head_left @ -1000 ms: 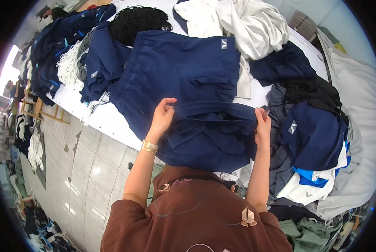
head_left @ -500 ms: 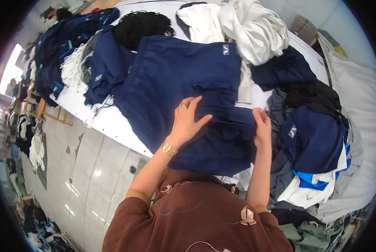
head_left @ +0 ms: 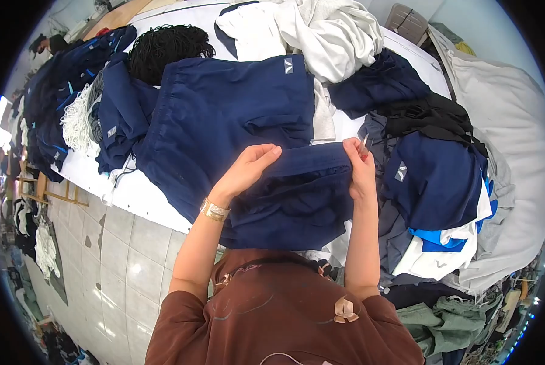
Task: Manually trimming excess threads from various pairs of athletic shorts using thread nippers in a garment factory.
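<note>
Both hands [head_left: 242, 173] [head_left: 362, 175] on the waistband [head_left: 312, 159] of a navy garment [head_left: 291, 210]

Two pinches, apart

The left hand [head_left: 247, 170] pinched thumb [head_left: 269, 159] against fingers [head_left: 254, 150], its forearm [head_left: 194, 255] slanting up from below-left of the grip. The right hand [head_left: 361, 173] gripped nearly level with it, its forearm [head_left: 362, 243] almost upright beneath.

Right before you, the garment [head_left: 291, 210] lies over the bench [head_left: 142, 193]; behind it and left, yarn [head_left: 170, 50]; behind and right, cloth [head_left: 333, 52]; over on your right, clothes [head_left: 437, 185]; down left, floor [head_left: 132, 243]!
</note>
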